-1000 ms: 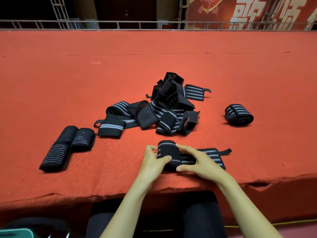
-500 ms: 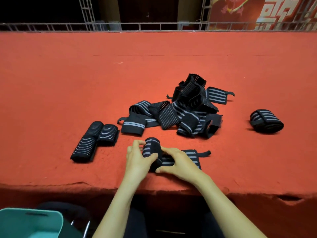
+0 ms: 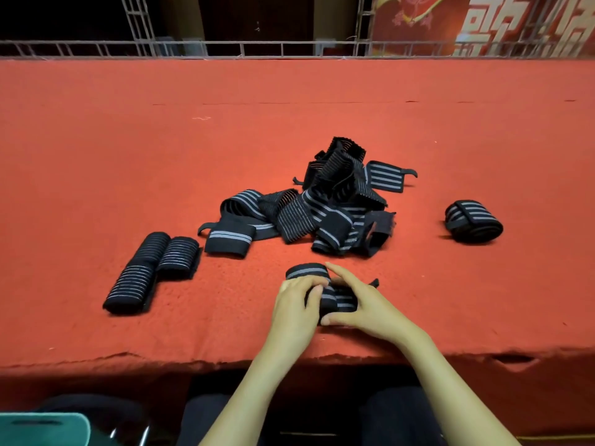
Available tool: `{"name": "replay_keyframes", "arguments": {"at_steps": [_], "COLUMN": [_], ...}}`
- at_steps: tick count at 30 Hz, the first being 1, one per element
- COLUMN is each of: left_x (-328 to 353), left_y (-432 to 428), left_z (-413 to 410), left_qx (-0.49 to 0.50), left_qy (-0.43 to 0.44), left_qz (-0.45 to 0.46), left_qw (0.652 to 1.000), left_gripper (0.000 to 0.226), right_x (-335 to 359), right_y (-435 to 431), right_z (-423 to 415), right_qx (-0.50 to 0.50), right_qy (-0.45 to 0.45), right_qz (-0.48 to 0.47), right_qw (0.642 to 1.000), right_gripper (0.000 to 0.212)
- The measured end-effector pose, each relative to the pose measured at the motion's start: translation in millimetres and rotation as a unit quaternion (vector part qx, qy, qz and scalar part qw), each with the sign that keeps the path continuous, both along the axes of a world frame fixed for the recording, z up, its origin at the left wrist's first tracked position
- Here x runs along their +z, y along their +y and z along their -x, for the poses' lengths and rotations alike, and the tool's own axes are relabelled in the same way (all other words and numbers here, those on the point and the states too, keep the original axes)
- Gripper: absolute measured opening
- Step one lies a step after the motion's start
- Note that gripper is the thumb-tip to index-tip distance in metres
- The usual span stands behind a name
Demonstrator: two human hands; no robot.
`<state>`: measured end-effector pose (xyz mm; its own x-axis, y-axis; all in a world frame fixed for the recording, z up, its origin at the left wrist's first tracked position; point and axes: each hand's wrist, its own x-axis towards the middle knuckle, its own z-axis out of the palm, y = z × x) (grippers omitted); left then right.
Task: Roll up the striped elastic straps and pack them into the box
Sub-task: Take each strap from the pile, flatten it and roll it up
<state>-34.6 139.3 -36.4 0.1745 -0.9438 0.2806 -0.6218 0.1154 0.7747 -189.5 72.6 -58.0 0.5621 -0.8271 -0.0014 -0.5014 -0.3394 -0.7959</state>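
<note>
A black strap with grey stripes (image 3: 325, 294), mostly rolled, lies near the front edge of the red table (image 3: 128, 149). My left hand (image 3: 294, 309) grips the roll from the left with fingers curled over it. My right hand (image 3: 360, 304) holds its right side, thumb underneath, covering the short flat tail. A tangled pile of loose striped straps (image 3: 322, 204) lies just behind. Three rolled straps (image 3: 151, 268) lie side by side at the left. Another rolled strap (image 3: 473, 222) sits alone at the right. A teal box (image 3: 42, 429) shows at the bottom left, below the table.
The table's front edge (image 3: 161, 362) is frayed, with a tear at the right. My dark-clothed legs are under it. A metal truss rail (image 3: 289, 48) runs along the far edge, with a red banner behind at the right.
The roll has grown and the flat tail to its right has shortened to almost nothing. Both hands stayed on it. The camera view shifted, bringing the teal box into the bottom left.
</note>
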Motion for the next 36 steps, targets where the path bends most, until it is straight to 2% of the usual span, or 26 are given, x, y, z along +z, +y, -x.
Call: {"name": "replay_keyframes", "arguments": {"at_steps": [3,5,7,11,13,17,22,27,30,32,33,34,36], "left_x": [0,-2,-7,-11,-10,-10,-14,-8,-6,-6,-6,-5,2], "left_y": [-4,-4,-3,1,1,-2,-6,-12,-17,-21,-23,-24,-22], "left_z": [-8,-19,-28,-35,-34,-24,4,34,46,51,52,52,58], "left_qx": [0.018,0.033,0.044,0.042,0.043,0.056,0.069,0.061,0.021,-0.020,-0.055,-0.097,-0.178], "left_qy": [0.072,0.123,0.139,0.268,0.267,0.213,0.178,0.060,0.001,-0.024,-0.016,0.026,0.183], "left_qz": [-0.028,-0.037,-0.067,-0.151,-0.155,-0.139,-0.067,-0.003,0.025,0.026,0.011,-0.012,-0.073], "left_qw": [0.997,0.991,0.987,0.951,0.950,0.965,0.979,0.996,0.999,0.999,0.998,0.995,0.964], "left_gripper": [0.037,0.037,0.035,0.041,0.043,0.041,0.050,0.053,0.056,0.066,0.070,0.068,0.053], "right_x": [1,1,3,6,9,17,12,9,14,18,19,19,18], "right_y": [2,2,2,1,0,-1,3,0,-3,-4,-4,-3,-4], "right_z": [2,3,4,7,9,15,27,47,59,62,63,63,65], "right_qx": [0.000,0.000,0.006,0.006,0.005,-0.016,-0.029,-0.063,-0.106,-0.150,-0.171,-0.189,-0.213], "right_qy": [-0.004,-0.008,-0.014,-0.025,-0.013,0.018,0.023,-0.029,-0.079,-0.124,-0.140,-0.151,-0.122], "right_qz": [0.021,0.025,0.012,-0.022,-0.018,0.008,-0.019,-0.052,-0.041,-0.063,-0.073,-0.080,-0.066], "right_qw": [1.000,1.000,1.000,0.999,1.000,1.000,0.999,0.996,0.990,0.979,0.972,0.967,0.967], "right_gripper": [0.079,0.072,0.071,0.072,0.068,0.063,0.060,0.066,0.043,0.029,0.025,0.023,0.022]}}
